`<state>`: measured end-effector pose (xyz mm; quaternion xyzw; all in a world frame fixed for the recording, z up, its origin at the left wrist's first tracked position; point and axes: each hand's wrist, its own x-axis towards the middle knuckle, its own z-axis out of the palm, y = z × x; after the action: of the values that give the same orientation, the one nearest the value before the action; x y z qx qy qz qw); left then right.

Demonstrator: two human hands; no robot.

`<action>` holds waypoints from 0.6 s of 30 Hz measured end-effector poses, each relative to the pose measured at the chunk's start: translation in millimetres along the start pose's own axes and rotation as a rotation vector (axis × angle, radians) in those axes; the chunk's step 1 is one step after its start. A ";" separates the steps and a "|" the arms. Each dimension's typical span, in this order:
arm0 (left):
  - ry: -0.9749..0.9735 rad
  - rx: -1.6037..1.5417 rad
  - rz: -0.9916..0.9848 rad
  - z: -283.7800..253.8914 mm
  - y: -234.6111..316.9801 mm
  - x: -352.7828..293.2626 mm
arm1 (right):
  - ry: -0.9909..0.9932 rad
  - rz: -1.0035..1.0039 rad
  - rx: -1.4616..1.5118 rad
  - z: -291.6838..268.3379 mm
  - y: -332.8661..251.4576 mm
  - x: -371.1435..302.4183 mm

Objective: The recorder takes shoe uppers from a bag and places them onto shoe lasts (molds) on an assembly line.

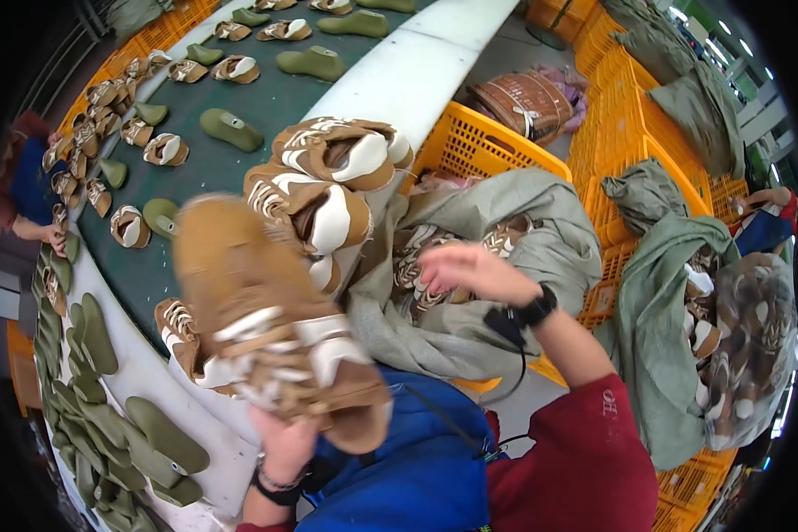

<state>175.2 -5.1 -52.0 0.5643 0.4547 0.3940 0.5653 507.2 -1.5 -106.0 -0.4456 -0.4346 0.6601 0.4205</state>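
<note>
My left hand [285, 445] is closed around a brown shoe upper [262, 306] with white laces and white side patches. It is raised close in front of me and blurred by motion; my fingers are partly hidden beneath it. My right hand [477, 270], with a dark wristband, hovers over an open grey-green sack [541, 222], its fingers apart and nothing seen in them. Brown laced shoe uppers [436, 297] lie inside the sack, just under that hand. More uppers [328, 191] are stacked on the belt edge beside the sack. Another upper [182, 332] lies behind the held one.
A green conveyor belt [195, 173] carries uppers and green shoe lasts [230, 129]. Many lasts [106, 421] are heaped at the lower left. Yellow crates [510, 152] stand ahead and right, with a clear bag of uppers [752, 346]. Co-workers' arms [34, 231] show at the left and right edges.
</note>
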 end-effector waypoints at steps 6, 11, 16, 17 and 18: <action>0.425 0.065 0.037 -54.6 0.2 -31.4 | -0.162 0.433 -1.850 -78.6 189.6 49.6; 0.544 0.124 0.125 -78.6 -1.5 -46.7 | -0.007 0.400 -1.881 -92.0 197.1 69.1; 0.676 -0.007 0.120 -67.4 16.9 -28.7 | 0.644 0.138 -0.554 -164.4 130.6 0.4; 0.681 -0.016 0.136 -73.4 17.2 -34.0 | 0.642 0.078 -0.135 -122.2 71.5 3.2; 0.640 -0.052 0.144 -72.0 19.3 -30.9 | 0.721 0.039 -0.076 -128.2 60.2 -5.5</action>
<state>98.9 -13.6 -27.0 0.4277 0.5582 0.6018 0.3786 620.7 2.7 -190.8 -0.6731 -0.2741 0.4518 0.5173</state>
